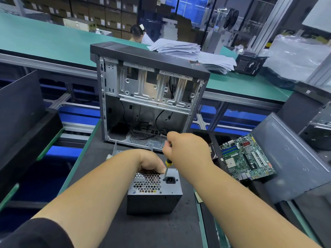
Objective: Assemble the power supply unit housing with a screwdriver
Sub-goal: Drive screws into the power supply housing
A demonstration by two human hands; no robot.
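Head view | left fingers (157, 168) grip power supply (154, 190) top edge | right fingers (167, 147) closed round screwdriver (168, 165) — tip beside socket

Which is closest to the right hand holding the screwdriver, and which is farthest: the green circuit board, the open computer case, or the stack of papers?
From the right hand:
1. Open computer case, just behind the hand.
2. Green circuit board, to its right on the bench.
3. Stack of papers, far back on the green table.

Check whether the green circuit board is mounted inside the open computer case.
No, the green circuit board lies flat on the bench to the right of the open computer case, outside it.
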